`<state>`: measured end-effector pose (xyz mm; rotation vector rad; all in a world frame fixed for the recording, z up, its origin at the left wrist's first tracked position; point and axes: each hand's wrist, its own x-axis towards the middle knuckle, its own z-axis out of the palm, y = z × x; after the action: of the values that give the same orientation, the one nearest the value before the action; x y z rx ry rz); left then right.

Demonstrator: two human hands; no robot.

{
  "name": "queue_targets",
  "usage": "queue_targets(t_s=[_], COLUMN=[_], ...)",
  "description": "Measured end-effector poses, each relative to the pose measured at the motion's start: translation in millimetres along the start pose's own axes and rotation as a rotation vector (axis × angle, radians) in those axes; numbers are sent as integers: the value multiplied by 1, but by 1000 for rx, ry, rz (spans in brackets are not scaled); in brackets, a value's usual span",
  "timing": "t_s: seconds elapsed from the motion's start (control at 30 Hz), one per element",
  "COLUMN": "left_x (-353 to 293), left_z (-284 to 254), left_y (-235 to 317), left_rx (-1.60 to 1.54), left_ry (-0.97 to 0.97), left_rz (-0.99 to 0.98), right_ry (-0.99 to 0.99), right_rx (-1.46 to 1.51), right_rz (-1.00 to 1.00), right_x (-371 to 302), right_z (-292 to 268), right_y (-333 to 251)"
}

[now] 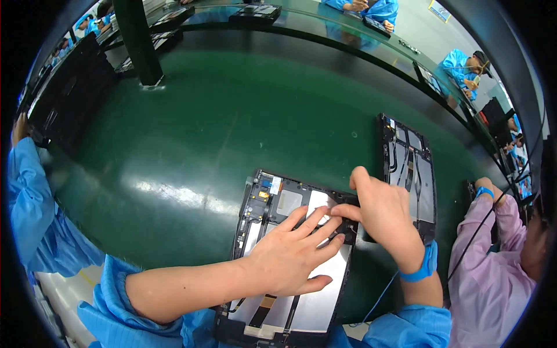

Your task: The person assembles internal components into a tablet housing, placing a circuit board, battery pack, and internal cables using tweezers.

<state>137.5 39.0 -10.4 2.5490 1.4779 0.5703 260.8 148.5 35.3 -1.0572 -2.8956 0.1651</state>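
An opened tablet (333,278) lies in front of me with its inside showing: a black frame, silvery plates, cables and small boards. My left hand (290,255) rests flat across its middle, fingers spread toward the upper right and touching the inner parts. At the tablet's upper right corner is my right hand (380,211), its fingers curled and one digit pressed near my left fingertips. Whatever those curled fingers hold, if anything, is hidden. A blue band (422,264) circles my right wrist, with a thin blue cord beside it.
Another opened tablet (426,185) lies to the right, close by my right hand. A green table (191,133) spreads ahead, with a dark post (138,43) at its far left. People sit close on both sides. Beyond runs a bench (325,29) with more devices and workers in blue.
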Motion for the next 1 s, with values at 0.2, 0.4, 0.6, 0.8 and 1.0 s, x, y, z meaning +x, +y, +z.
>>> queue_targets(t_s=[0.2,0.4,0.6,0.8,1.0], left_x=[-1,3,3,-1,0], left_z=[-1,-2,-4,-4,-2], left_y=[0,-1,0,-1,-1], left_rx=[22,7,0,-19,-10], left_ry=[-72,-69,-78,-82,-71], left_rz=[-35,-39,-46,-51,-44], right_ry=[80,208,254,270,222], right_rx=[252,154,117,136,37], right_rz=[-62,-138,-232,-247,-244], right_x=[-44,-56,-55,-56,-54], right_z=[9,19,22,26,20], right_y=[16,16,12,9,4])
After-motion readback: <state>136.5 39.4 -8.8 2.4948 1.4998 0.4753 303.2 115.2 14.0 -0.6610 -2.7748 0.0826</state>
